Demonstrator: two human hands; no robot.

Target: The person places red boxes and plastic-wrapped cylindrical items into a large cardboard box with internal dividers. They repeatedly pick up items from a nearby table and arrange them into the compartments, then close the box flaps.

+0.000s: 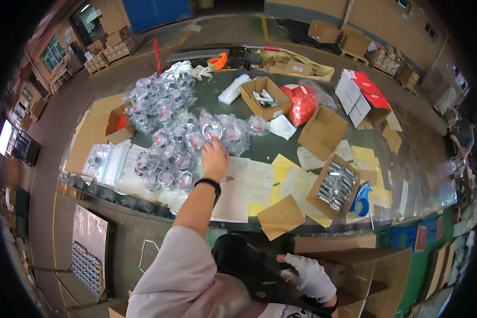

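Note:
My left hand (215, 160), with a black band at its wrist, reaches into the spread of clear-bagged metal rings (167, 106) on the table. Its fingers stretch forward, touching a bagged ring (212, 130) at the near side of the pile. No firm grip on it can be seen. Low at the right, close to my body, is my right hand (308, 275) in a white glove with bare fingertips. Its thumb and fingers stand apart and nothing shows between them. A black cloth-like item (241, 262) lies beside it, against my body.
Flat clear bags (108, 164) lie left of the pile, near a small carton (117, 124). Rightward are a carton of metal cylinders (326, 197), an open carton (323, 132), a red bag (302, 105) and blue tape (361, 200). Large open cartons (376, 270) stand below the table edge.

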